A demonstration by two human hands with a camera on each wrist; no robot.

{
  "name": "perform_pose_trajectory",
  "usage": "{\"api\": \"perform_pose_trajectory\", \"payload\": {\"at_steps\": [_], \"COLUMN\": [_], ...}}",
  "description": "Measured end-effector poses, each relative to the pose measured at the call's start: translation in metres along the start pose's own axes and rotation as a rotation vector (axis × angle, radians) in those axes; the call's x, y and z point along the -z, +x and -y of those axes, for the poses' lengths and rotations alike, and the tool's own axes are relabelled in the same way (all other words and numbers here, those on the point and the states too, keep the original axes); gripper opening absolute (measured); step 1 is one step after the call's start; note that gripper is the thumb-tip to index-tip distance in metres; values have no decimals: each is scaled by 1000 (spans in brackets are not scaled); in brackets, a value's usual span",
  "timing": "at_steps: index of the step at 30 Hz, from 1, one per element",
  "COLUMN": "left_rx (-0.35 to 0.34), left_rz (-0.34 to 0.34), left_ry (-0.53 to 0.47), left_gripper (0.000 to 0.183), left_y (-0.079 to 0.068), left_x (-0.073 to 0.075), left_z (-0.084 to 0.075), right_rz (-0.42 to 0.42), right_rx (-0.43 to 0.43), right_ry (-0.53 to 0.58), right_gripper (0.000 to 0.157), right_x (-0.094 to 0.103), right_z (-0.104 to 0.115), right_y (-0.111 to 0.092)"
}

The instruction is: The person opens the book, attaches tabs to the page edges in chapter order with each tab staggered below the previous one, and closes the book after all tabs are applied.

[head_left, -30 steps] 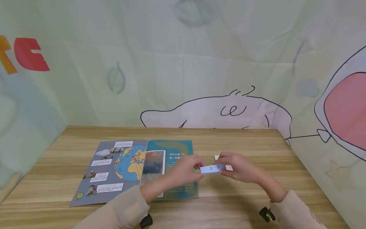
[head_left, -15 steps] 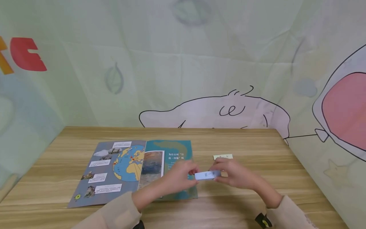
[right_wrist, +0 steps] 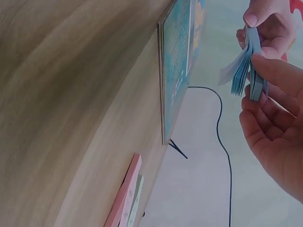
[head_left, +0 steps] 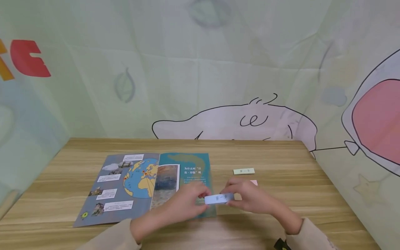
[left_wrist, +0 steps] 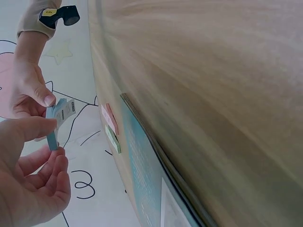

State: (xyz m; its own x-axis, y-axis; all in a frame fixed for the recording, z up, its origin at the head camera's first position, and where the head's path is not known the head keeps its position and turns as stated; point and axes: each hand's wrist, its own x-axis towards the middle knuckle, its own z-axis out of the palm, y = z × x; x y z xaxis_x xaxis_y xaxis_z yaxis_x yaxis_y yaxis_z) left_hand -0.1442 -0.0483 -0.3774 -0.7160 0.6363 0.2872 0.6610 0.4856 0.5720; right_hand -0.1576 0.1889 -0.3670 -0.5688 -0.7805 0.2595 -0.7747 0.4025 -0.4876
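Note:
A narrow pad of blue sticky notes [head_left: 215, 199], with handwriting on its top, is held above the table between both hands. My left hand [head_left: 189, 199] pinches its left end between thumb and fingers. At the other end, my right hand [head_left: 254, 198] grips it the same way. Thin blue leaves [right_wrist: 240, 71] fan out from a thicker part of the pad in the right wrist view. On the table beyond the right hand lies a green sticky-note pad [head_left: 243, 171]. A pink sticky-note pad [head_left: 254, 182] lies nearer, partly hidden by that hand.
An open picture book [head_left: 125, 208] lies flat on the wooden table [head_left: 268, 152], left of the hands and partly under the left forearm. Its pages show a globe map and a painting. A printed cloth wall [head_left: 200, 83] rises behind the table.
Both hands have drawn the blue pad nearer to the person and leftward. The green pad, earlier partly covered by the right hand, is now fully in sight.

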Motion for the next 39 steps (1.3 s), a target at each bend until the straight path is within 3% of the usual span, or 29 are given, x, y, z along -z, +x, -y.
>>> {"api": "perform_pose_trajectory", "payload": {"at_steps": [13,26,34,39], "left_rx": [-14,19,-70,-82], "left_rz": [-15,39,-48,-67], "left_ry": [-27,-40,-1,19], "left_gripper": [19,15,18,18], "left_y": [-21,-39,-47,-48], "left_x": [3,2,-2,-3], "left_z": [-3,-2,1,2], "right_rz": [28,-19,-11,-22], "right_rx": [-69,53,47,35], "right_ry": [19,-17,11,14], "right_gripper": [22,21,20,21], "right_x": [-14,-33,-39,-41], "right_z": [17,23,29,31], "right_y": [3,4,3,3]}}
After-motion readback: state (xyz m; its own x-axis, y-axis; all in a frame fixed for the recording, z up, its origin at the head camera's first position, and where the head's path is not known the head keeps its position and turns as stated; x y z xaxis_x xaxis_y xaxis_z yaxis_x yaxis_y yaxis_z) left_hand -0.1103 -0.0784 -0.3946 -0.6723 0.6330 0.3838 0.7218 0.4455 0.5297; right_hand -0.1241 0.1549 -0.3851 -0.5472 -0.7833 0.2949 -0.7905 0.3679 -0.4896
